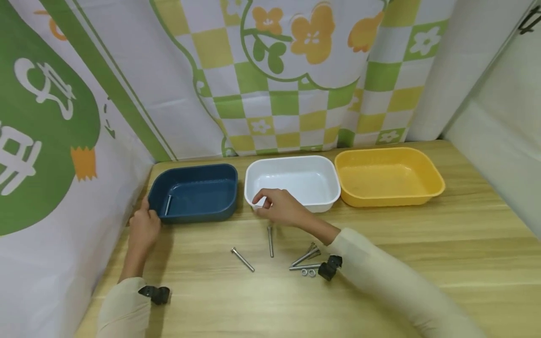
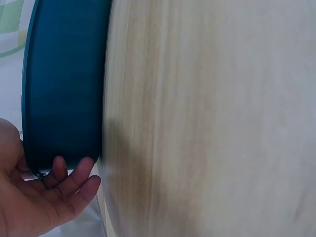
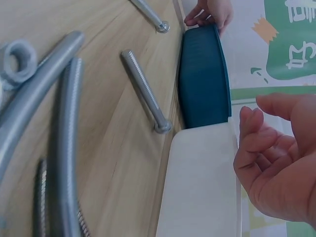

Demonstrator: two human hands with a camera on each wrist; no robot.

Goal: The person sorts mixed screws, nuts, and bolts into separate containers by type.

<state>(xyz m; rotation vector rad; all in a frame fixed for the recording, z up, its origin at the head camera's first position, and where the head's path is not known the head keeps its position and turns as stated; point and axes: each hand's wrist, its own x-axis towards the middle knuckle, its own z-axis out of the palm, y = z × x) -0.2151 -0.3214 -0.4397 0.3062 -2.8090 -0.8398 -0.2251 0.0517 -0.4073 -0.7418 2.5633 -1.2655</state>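
Note:
At the left end of the blue tray (image 1: 203,199), my left hand (image 1: 144,227) grips the corner, its fingers (image 2: 79,185) against the outer wall. A single bolt (image 1: 168,205) lies inside that tray. My right hand (image 1: 281,206) hovers over the front left rim of the white tray (image 1: 296,180). Its fingers are loosely bent, and a gap shows between thumb and forefinger in the right wrist view, with nothing visible there. On the table below it lie one bolt (image 1: 270,241) and, farther left, another bolt (image 1: 243,259).
A yellow tray (image 1: 380,180) stands right of the white one. Several bolts (image 1: 305,257) lie in a loose group near the right sleeve, with two nuts (image 1: 312,272) beside them. Printed cloth (image 1: 287,103) hangs behind the table (image 1: 236,305).

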